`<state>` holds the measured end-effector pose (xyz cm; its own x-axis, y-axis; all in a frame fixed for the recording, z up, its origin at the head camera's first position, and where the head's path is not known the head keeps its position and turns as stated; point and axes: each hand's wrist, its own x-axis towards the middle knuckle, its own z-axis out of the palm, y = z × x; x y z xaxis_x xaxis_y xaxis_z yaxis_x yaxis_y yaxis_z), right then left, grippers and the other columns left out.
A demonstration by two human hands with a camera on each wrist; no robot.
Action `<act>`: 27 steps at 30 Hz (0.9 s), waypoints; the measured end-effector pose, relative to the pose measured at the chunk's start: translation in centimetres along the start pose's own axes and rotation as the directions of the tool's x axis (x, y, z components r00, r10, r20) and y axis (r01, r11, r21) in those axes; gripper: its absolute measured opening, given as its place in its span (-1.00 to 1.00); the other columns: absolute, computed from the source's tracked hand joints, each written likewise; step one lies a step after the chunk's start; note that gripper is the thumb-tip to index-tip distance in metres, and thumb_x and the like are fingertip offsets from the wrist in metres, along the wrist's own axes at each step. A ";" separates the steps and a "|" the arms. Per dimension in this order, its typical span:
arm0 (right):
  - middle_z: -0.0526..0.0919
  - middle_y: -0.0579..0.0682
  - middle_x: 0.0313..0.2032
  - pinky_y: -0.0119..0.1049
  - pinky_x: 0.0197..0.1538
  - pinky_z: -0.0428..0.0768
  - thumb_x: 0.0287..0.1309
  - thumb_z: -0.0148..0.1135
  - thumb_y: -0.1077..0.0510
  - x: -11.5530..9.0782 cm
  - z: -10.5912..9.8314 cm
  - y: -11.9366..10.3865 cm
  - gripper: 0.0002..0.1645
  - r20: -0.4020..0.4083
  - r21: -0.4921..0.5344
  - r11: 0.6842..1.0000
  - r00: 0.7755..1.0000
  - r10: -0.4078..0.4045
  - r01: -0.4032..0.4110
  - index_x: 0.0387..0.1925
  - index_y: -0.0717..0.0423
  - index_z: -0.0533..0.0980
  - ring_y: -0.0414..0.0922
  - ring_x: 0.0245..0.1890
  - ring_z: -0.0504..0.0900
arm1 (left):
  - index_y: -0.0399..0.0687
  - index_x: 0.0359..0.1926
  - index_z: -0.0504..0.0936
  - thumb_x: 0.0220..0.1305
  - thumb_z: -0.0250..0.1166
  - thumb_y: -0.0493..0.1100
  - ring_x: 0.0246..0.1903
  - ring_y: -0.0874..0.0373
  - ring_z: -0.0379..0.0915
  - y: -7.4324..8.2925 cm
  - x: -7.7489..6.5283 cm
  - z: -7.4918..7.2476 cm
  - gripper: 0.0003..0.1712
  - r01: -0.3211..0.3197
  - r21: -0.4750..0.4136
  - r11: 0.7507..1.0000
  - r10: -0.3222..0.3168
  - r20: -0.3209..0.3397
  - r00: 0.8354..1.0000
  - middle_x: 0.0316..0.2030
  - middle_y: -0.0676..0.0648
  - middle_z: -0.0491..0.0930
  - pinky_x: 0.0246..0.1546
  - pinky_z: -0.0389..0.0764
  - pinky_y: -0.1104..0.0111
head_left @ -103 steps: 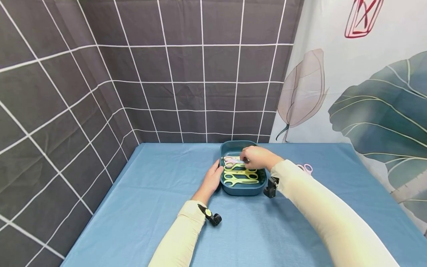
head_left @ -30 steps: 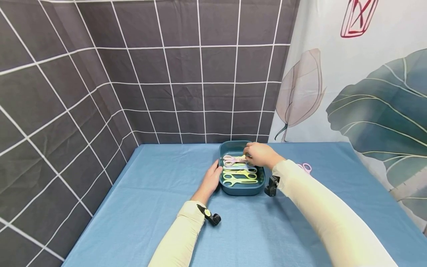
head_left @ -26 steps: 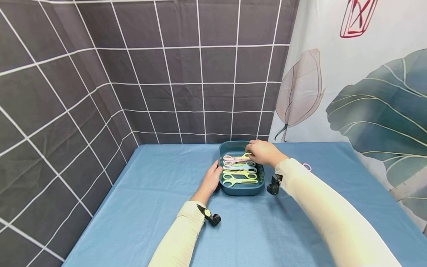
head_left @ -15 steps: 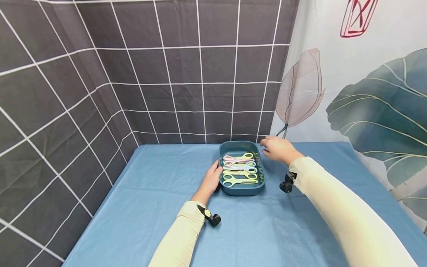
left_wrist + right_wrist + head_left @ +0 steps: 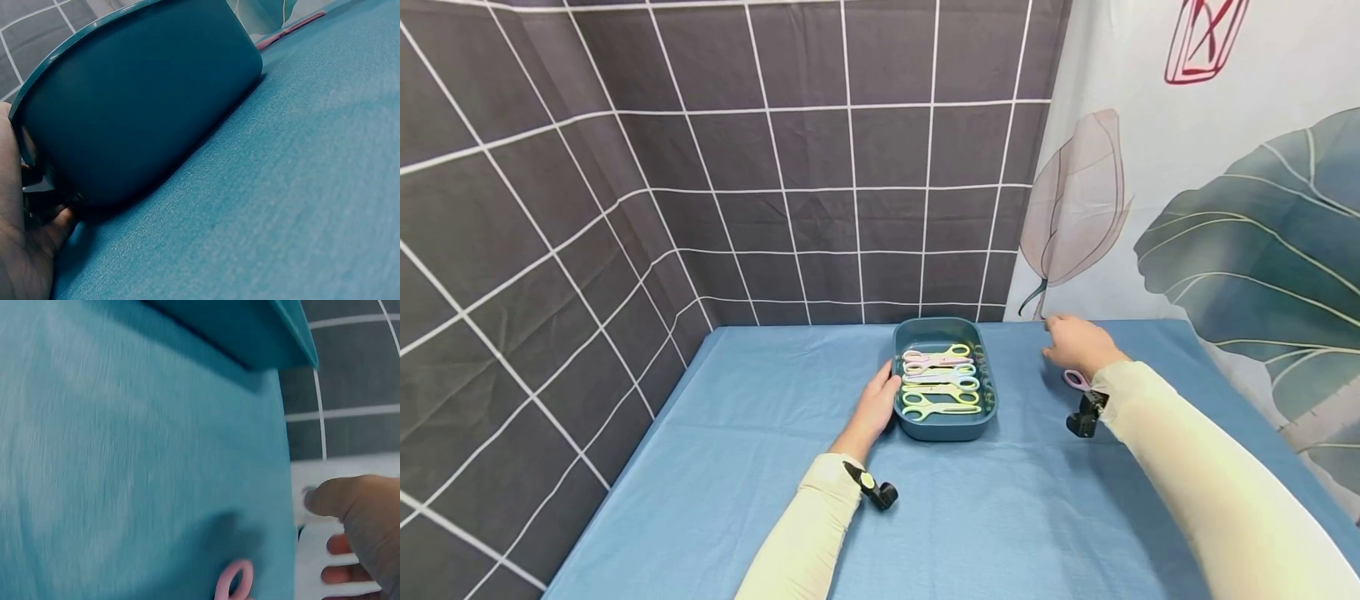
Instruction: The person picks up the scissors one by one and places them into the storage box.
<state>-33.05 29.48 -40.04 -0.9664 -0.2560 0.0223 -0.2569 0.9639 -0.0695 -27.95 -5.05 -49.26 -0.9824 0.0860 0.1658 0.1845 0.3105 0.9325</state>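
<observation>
A dark teal plastic bin (image 5: 945,431) holds a row of kids' scissors laid crosswise: pink and lilac pairs (image 5: 936,361) toward the back, light-blue ones (image 5: 934,379), and yellow-green ones (image 5: 943,408) at the front. My left hand (image 5: 872,406) grips the bin's left side, thumb by the rim and fingers along the outer wall; part of it is hidden in the left wrist view. Holding nothing, my right hand (image 5: 1081,344) hovers at the table's far right, fingers loosely bent. Just under it lie pink-handled scissors (image 5: 223,584), mostly hidden by the arm in the head view.
A blue cloth (image 5: 760,417) covers the table. Behind it hangs a dark grey curtain (image 5: 820,217) with white grid lines, meeting a white leaf-print curtain (image 5: 1120,50) at the right. Each wrist carries a small black camera (image 5: 883,496).
My right hand has let go of yellow-handled scissors at the bin's back and moved right, over the loose pink-handled scissors. The left hand and bin stay in place.
</observation>
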 end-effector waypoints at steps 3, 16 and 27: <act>0.38 0.45 0.00 0.23 -0.05 0.37 0.05 0.21 -0.01 -0.9 0.1 1.4 -0.28 0.075 0.041 0.996 0.994 0.079 -0.083 0.06 0.50 0.30 0.33 -0.04 0.40 | -0.08 0.35 0.20 0.38 -0.09 -0.12 0.27 0.08 0.07 0.0 0.0 0.0 -0.47 0.007 0.000 1.000 -0.007 0.001 1.000 0.28 -0.08 0.24 0.26 0.07 0.19; 0.50 0.38 -0.25 0.11 -0.21 0.46 -0.11 0.30 -0.16 -3.8 0.0 3.3 -0.33 0.410 0.072 0.968 0.892 0.192 -0.241 -0.27 0.42 0.50 0.19 -0.27 0.48 | -0.08 0.35 0.19 0.38 -0.10 -0.11 0.28 0.07 0.06 0.0 -0.1 0.1 -0.46 0.010 0.000 1.000 -0.010 0.008 1.000 0.28 -0.07 0.23 0.26 0.06 0.18; 0.51 0.19 -0.42 -0.13 -0.33 0.46 -0.05 0.23 0.01 -3.9 0.8 3.4 -0.62 0.481 0.101 0.943 0.845 0.233 -0.318 -0.40 0.31 0.51 0.02 -0.41 0.45 | -0.04 0.36 0.18 0.39 -0.11 -0.09 0.28 0.08 0.04 -0.2 0.0 0.0 -0.46 0.025 0.003 1.000 -0.025 0.007 1.000 0.29 -0.06 0.22 0.27 0.06 0.18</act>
<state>-30.21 33.73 -41.17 -0.8784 -0.0266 -0.4772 0.0643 0.9828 -0.1731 -28.01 -5.14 -49.43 -0.9866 0.0846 0.1397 0.1596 0.3157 0.9354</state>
